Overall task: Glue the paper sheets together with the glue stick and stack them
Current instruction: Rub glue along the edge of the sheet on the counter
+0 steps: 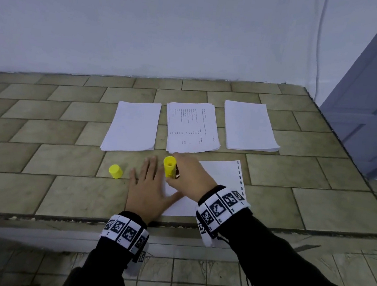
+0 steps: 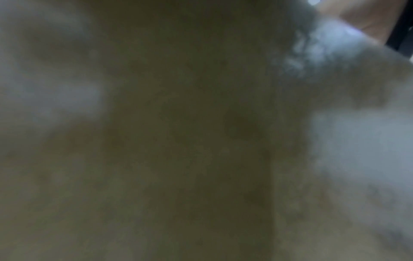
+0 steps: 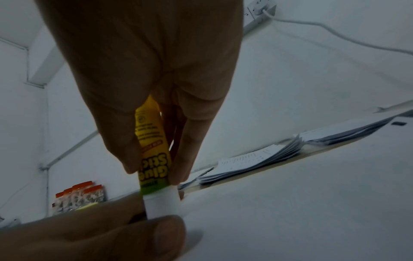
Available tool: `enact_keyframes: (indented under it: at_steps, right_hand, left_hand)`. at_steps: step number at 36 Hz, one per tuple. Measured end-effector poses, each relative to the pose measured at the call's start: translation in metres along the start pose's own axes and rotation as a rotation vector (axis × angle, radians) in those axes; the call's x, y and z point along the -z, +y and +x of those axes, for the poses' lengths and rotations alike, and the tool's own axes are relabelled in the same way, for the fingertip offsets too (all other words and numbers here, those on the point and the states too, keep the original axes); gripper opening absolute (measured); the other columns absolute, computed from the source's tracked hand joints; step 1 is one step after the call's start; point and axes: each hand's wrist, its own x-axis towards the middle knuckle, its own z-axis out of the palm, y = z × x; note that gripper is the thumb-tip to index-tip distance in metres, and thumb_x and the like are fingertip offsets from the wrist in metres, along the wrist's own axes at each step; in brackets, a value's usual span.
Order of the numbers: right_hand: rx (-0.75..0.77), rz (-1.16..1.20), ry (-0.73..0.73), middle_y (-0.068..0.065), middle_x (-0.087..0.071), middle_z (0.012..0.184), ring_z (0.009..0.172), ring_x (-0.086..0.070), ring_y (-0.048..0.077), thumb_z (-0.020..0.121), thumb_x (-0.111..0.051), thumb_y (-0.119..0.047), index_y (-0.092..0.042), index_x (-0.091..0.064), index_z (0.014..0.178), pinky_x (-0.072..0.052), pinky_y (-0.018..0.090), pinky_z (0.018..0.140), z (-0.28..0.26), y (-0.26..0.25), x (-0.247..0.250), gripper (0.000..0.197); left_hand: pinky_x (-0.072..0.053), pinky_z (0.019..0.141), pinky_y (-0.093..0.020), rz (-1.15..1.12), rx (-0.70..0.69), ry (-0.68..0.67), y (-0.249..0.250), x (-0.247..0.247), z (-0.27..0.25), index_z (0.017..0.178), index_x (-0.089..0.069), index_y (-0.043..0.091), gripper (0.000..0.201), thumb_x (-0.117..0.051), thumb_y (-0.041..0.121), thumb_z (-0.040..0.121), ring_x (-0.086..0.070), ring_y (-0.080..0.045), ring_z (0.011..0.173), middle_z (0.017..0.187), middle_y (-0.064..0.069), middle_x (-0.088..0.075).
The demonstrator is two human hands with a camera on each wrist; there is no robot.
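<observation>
**Glue stick down on the sheet**

Right hand (image 1: 188, 176) grips the glue stick (image 1: 170, 166), fingers curled round it, tip on the single sheet (image 1: 221, 177) at lower centre. Left hand (image 1: 147, 189) lies flat, fingers spread, pinning the sheet's left edge. Yellow cap (image 1: 115, 171) stands just left.

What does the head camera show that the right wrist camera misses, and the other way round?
Only the head view shows the yellow cap standing on the tiled table, the left hand lying flat on the near sheet, and the left paper pile.

Only the right wrist view shows the stick's "Glue Stick" label, its white tip on the paper, and orange-topped packets.

Both show the right hand gripping the glue stick and the printed pile.
</observation>
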Motion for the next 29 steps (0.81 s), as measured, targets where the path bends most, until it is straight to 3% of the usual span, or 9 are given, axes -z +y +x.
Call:
enact_keyframes:
  at_steps: [5, 9, 11, 14, 19, 22, 25, 29]
  right_hand:
    - [-0.059, 0.033, -0.003, 0.009, -0.063, 0.091, 0.086, -0.059, 0.026, 0.082, -0.065, -0.014, -0.01, -0.053, 0.096, -0.05, 0.04, 0.076, -0.009, 0.016, 0.015, 0.02]
    - [-0.124, 0.071, 0.034, 0.004, -0.058, 0.073, 0.069, -0.055, 0.019, 0.083, -0.06, -0.014, -0.017, -0.046, 0.076, -0.045, 0.035, 0.063, -0.024, 0.041, 0.033, 0.015]
    - [-0.163, 0.073, 0.097, 0.011, -0.057, 0.07, 0.062, -0.05, 0.02, 0.085, -0.055, -0.015, -0.014, -0.044, 0.072, -0.043, 0.039, 0.06, -0.035, 0.056, 0.045, 0.018]
    - [-0.21, 0.064, 0.201, 0.014, -0.06, 0.069, 0.06, -0.053, 0.026, 0.09, -0.052, -0.022, -0.01, -0.047, 0.07, -0.049, 0.042, 0.061, -0.051, 0.079, 0.061, 0.024]
    - [-0.272, 0.029, 0.293, 0.017, -0.06, 0.068, 0.057, -0.05, 0.021, 0.091, -0.055, -0.02, -0.003, -0.051, 0.069, -0.049, 0.042, 0.06, -0.067, 0.106, 0.078, 0.029]
    - [-0.253, 0.029, 0.316, 0.014, -0.061, 0.067, 0.063, -0.058, 0.028, 0.088, -0.059, -0.017, -0.004, -0.053, 0.07, -0.05, 0.043, 0.063, -0.071, 0.109, 0.079, 0.023]
    - [-0.179, 0.035, 0.328, 0.01, -0.061, 0.066, 0.064, -0.059, 0.025, 0.086, -0.061, -0.016, -0.006, -0.053, 0.071, -0.052, 0.042, 0.063, -0.07, 0.094, 0.075, 0.019]
    - [-0.022, 0.165, 0.181, 0.007, -0.061, 0.071, 0.067, -0.06, 0.022, 0.08, -0.064, -0.009, -0.007, -0.055, 0.072, -0.053, 0.043, 0.067, -0.062, 0.054, 0.06, 0.012]
  left_hand:
    - [-0.004, 0.12, -0.056, 0.015, 0.014, -0.013, 0.0, -0.001, 0.001, 0.157, -0.009, 0.024, 0.121, 0.008, 0.097, 0.062, 0.002, -0.021, 0.153, 0.166, -0.005, -0.003]
    - [-0.001, 0.121, -0.054, 0.011, 0.032, -0.026, -0.002, -0.003, 0.002, 0.157, -0.008, 0.025, 0.121, 0.003, 0.098, 0.061, 0.006, -0.019, 0.152, 0.166, -0.003, 0.001]
    - [0.0, 0.121, -0.054, 0.017, 0.033, -0.024, -0.003, -0.005, 0.003, 0.157, -0.008, 0.025, 0.122, 0.005, 0.098, 0.06, 0.005, -0.019, 0.152, 0.166, -0.004, 0.001]
    - [-0.001, 0.121, -0.055, 0.001, 0.026, -0.011, -0.003, -0.005, 0.003, 0.157, -0.01, 0.024, 0.121, 0.005, 0.098, 0.062, 0.005, -0.02, 0.152, 0.166, -0.005, 0.0]
    - [0.0, 0.121, -0.054, 0.007, 0.021, -0.012, -0.002, -0.005, 0.002, 0.158, -0.009, 0.024, 0.113, 0.001, 0.093, 0.068, 0.005, -0.021, 0.152, 0.166, -0.005, 0.002]
    - [0.003, 0.12, -0.052, -0.021, 0.014, -0.008, -0.002, -0.003, 0.001, 0.158, -0.01, 0.024, 0.098, 0.005, 0.079, 0.078, 0.006, -0.021, 0.152, 0.166, -0.004, 0.001]
    - [0.002, 0.121, -0.052, -0.07, 0.006, -0.002, -0.003, -0.002, 0.001, 0.158, -0.012, 0.024, 0.086, 0.012, 0.061, 0.084, 0.006, -0.02, 0.152, 0.166, -0.003, 0.002]
    - [0.001, 0.121, -0.051, -0.072, 0.01, -0.007, -0.003, -0.002, 0.001, 0.157, -0.012, 0.026, 0.083, 0.016, 0.052, 0.084, 0.005, -0.018, 0.152, 0.166, -0.002, 0.001]
